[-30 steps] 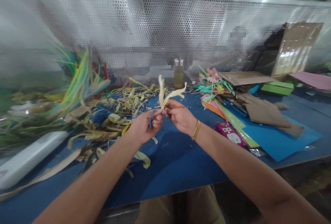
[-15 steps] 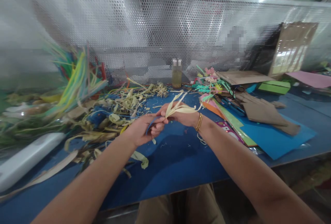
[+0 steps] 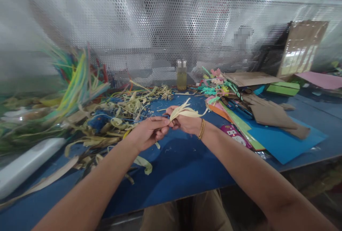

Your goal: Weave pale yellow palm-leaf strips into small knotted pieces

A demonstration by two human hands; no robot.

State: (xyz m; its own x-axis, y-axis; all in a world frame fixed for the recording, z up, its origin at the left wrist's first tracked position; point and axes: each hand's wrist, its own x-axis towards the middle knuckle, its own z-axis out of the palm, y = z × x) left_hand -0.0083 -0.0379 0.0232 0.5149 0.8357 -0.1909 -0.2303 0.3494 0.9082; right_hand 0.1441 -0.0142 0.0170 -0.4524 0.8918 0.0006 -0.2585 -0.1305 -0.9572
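Observation:
Both my hands meet above the blue table [image 3: 184, 167], just in front of me. My right hand [image 3: 187, 122], with a gold bracelet at the wrist, is closed on a small bunch of pale dried leaf strips [image 3: 184, 111] that fan out to the right over its knuckles. My left hand [image 3: 149, 131] is closed in a pinch at the base of the same bunch, fingertips against the right hand's. Whether a blue strip is still in the left fingers I cannot tell.
A heap of dried leaf strips [image 3: 120, 117] and coloured sticks [image 3: 77, 81] lies at the left. A small glass bottle [image 3: 181, 75] stands at the back by the perforated metal screen [image 3: 160, 31]. Coloured paper sheets [image 3: 283, 142], brown card [image 3: 267, 111] and small paper flowers [image 3: 216, 85] lie at the right.
The leaf bunch stood upright a second ago; it has been turned down to lie flat, pointing right. Both hands have dropped a little and drawn closer together.

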